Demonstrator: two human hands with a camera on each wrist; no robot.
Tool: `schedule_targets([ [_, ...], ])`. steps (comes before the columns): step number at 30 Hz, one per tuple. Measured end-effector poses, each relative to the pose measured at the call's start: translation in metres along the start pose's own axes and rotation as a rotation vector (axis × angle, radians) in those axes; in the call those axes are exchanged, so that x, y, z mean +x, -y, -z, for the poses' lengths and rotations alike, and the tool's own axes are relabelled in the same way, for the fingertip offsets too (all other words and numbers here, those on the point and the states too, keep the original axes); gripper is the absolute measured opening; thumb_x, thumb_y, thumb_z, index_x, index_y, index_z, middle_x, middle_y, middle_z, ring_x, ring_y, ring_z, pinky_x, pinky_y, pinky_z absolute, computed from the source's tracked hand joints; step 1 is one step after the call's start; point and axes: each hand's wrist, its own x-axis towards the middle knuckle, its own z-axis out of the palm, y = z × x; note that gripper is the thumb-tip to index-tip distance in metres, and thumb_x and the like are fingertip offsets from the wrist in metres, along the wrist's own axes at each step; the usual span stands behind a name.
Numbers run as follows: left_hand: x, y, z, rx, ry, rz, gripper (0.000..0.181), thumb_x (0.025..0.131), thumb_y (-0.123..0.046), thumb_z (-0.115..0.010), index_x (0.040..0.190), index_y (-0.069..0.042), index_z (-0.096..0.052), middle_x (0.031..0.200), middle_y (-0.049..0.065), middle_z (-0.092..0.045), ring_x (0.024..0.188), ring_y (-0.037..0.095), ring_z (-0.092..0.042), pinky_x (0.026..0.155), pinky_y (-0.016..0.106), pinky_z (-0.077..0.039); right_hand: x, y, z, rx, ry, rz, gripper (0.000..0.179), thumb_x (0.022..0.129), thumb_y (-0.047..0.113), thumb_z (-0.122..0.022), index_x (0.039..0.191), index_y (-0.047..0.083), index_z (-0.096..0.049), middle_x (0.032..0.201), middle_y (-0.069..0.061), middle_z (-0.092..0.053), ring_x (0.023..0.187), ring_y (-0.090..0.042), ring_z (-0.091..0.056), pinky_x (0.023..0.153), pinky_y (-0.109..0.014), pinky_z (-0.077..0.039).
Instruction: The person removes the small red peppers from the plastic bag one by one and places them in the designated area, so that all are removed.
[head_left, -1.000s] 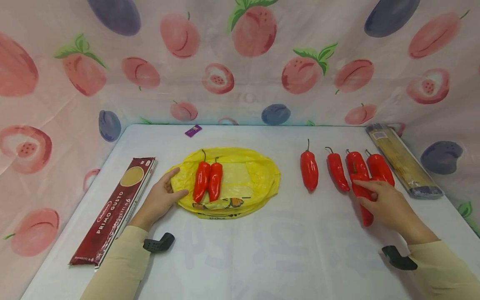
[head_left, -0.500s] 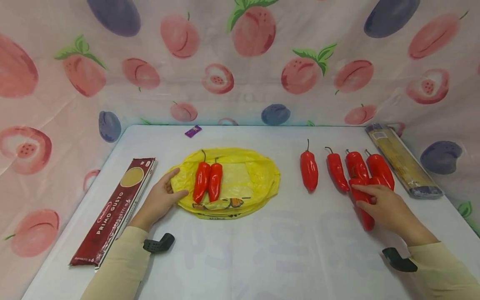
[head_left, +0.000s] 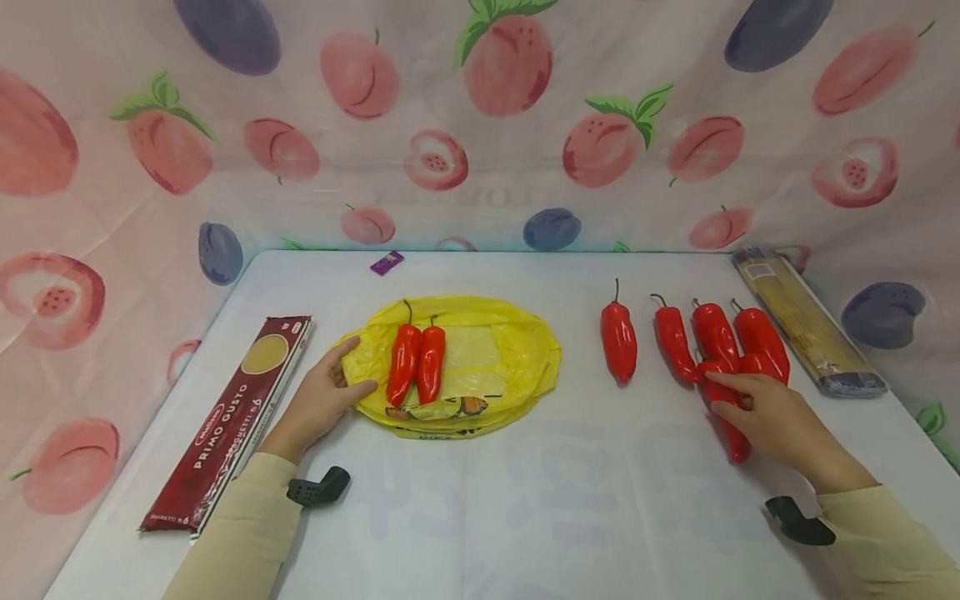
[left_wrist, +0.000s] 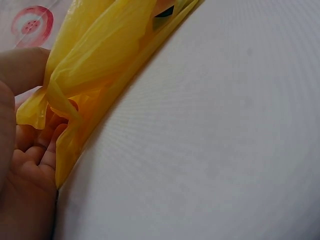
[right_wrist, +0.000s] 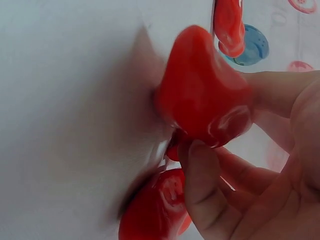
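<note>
Your right hand (head_left: 776, 417) has a narrow grip, thumb and fingers pinching one red pepper (right_wrist: 205, 90) at the right of the table (head_left: 495, 508). Can't tell if it's fully off the surface. Its stem end sits right by the loose peppers (head_left: 714, 333), so lift straight up before any sideways move, or you'll likely knock them. Pinch firmly near the middle; the skin looks glossy and may slip. Your left hand (head_left: 322, 400) grips the left rim of the yellow bag (head_left: 528, 358), plastic held between thumb and fingers. Hold that edge light and steady: the film looks thin, and a tug could shift the two peppers (head_left: 403, 362) lying side by side inside, left of the bag's middle.
</note>
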Motion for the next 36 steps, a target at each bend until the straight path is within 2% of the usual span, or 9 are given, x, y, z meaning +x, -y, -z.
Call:
schedule_targets([
  [7,0.0001,-0.0004,0.0,0.004,-0.002,0.005,0.082,0.094,-0.023,-0.071,0.161,-0.017,-0.024,0.161,0.013,-0.029,0.143,0.03,-0.036,0.111,0.044,-0.037,-0.0013,0.0008,0.0015,0.006,-0.005,-0.005,0.066,0.092,0.025,-0.072,0.145,-0.005,-0.046,0.107,-0.027,-0.062,0.09,-0.036,-0.056,0.06,-0.034,-0.059],
  [16,0.0,-0.0001,0.0004,0.01,-0.002,0.005,0.082,0.094,-0.024,-0.071,0.16,-0.017,-0.023,0.161,0.013,-0.029,0.143,0.031,-0.036,0.112,0.044,-0.037,-0.0022,0.0019,0.0059,0.012,-0.017,-0.032,0.066,0.092,0.023,-0.071,0.145,-0.006,-0.044,0.091,-0.015,-0.061,0.088,-0.035,-0.054,0.059,-0.033,-0.057],
  [27,0.0,0.0002,0.0009,0.004,0.002,0.004,0.082,0.094,-0.025,-0.071,0.161,-0.017,-0.023,0.161,0.012,-0.03,0.143,0.03,-0.036,0.112,0.045,-0.037,-0.002,0.0008,0.0058,0.017,-0.015,-0.039,0.068,0.092,0.024,-0.072,0.145,-0.007,-0.043,0.085,-0.011,-0.059,0.083,-0.031,-0.053,0.057,-0.032,-0.055],
  [36,-0.0003,-0.0008,0.0003,0.003,0.004,0.0,0.083,0.094,-0.025,-0.071,0.161,-0.016,-0.023,0.161,0.013,-0.029,0.143,0.03,-0.036,0.112,0.044,-0.037,-0.0011,-0.0002,0.0051,0.003,-0.02,-0.048,0.068,0.091,0.025,-0.073,0.144,-0.008,-0.044,0.103,-0.029,-0.061,0.094,-0.045,-0.054,0.06,-0.037,-0.059],
])
